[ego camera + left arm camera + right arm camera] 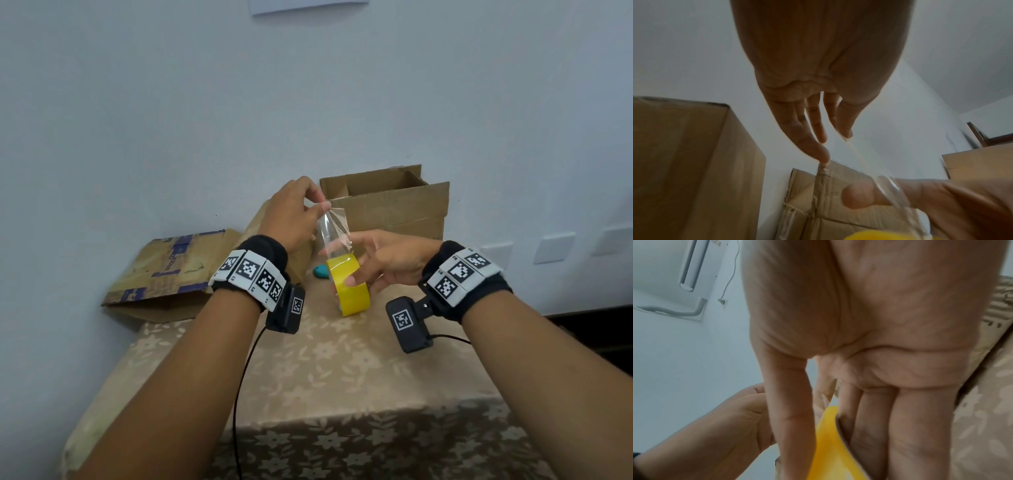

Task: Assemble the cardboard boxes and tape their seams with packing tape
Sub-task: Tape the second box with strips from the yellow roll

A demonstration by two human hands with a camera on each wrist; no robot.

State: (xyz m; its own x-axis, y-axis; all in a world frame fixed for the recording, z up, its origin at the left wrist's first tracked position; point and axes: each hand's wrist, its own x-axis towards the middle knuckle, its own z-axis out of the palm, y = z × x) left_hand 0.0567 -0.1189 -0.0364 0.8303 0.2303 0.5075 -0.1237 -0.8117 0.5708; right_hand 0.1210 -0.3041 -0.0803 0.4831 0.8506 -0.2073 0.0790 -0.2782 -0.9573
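My right hand (pixel 359 270) grips a yellow roll of packing tape (pixel 351 291) above the table, thumb on the outside and fingers at the core. A clear strip of tape (pixel 334 233) runs up from the roll to my left hand (pixel 323 205), which pinches its free end. The right wrist view shows the yellow roll (pixel 830 443) held between my fingers. From the left wrist the strip (pixel 885 183) stretches from my fingertips down past the right thumb. An open cardboard box (pixel 387 205) stands just behind the hands, flaps up.
A flattened cardboard box (pixel 171 270) with blue print lies at the back left. Another cardboard box (pixel 253 222) stands behind my left wrist. A small teal object (pixel 322 272) lies on the floral tablecloth (pixel 342 377). The white wall is close behind.
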